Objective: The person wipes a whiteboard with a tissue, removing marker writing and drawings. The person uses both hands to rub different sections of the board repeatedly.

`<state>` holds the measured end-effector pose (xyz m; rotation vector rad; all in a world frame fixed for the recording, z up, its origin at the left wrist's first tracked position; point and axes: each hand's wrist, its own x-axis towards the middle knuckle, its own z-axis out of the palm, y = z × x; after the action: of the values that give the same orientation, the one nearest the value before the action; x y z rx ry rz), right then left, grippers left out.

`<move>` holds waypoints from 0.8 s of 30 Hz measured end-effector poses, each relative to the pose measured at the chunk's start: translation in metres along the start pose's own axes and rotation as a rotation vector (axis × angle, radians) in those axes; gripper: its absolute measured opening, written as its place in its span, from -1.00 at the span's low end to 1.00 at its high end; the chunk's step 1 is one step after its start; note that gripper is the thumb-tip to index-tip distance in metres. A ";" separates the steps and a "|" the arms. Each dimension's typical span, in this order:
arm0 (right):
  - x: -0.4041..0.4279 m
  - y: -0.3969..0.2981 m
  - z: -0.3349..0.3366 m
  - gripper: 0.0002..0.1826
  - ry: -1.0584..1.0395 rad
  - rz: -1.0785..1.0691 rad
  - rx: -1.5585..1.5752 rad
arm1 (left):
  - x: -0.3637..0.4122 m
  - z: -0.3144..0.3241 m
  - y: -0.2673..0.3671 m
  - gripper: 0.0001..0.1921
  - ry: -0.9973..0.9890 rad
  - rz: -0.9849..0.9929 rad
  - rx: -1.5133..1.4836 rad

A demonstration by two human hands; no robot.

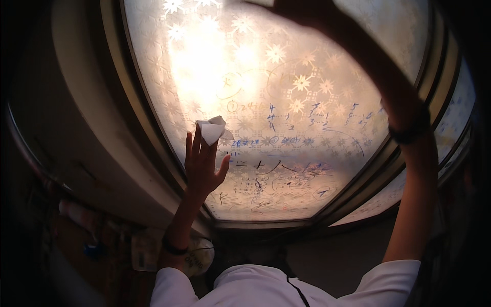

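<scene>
My left hand point(202, 169) is spread near the left side of a backlit frosted window pane point(245, 126). A crumpled white tissue or thin cloth point(212, 130) is held at its fingertips, with corners sticking out between the fingers. The pane bears a star-flower pattern. Handwritten marks in blue, black and orange cover its middle and lower part, right of my left hand. My right hand point(303, 10) is raised across the top right of the pane. It is dark and partly cut off by the picture's top edge, so whether it holds anything is hidden.
A metal frame point(168, 163) borders the pane, with a pale wall point(96, 122) to its left. At right stands a second marked pane point(383, 197). Below left are a plastic container point(145, 249), a pale bag with writing point(201, 255) and a small blue object point(93, 250).
</scene>
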<state>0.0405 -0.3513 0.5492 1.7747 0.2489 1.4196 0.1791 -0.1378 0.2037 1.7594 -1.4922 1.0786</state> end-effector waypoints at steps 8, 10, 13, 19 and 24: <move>-0.187 -0.200 -0.047 0.24 -0.704 -0.585 0.271 | -0.062 0.011 -0.013 -0.48 -0.001 -0.072 -0.153; -0.203 -0.220 -0.056 0.20 -0.734 -0.637 0.233 | -0.079 0.006 -0.012 -0.51 -0.004 -0.154 -0.215; -0.185 -0.221 -0.046 0.22 -0.815 -0.729 0.173 | -0.092 -0.006 0.002 -0.52 0.088 -0.365 -0.334; -0.039 -0.131 0.001 0.19 -0.158 -0.003 0.210 | -0.108 -0.045 0.035 -0.54 0.161 -0.290 -0.330; 0.005 -0.107 0.009 0.03 -0.064 -0.001 0.071 | -0.119 -0.054 0.032 -0.57 0.205 -0.098 -0.242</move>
<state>0.0853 -0.2844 0.4781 1.8733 0.2695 1.3658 0.1311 -0.0391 0.1258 1.4916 -1.3364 0.9537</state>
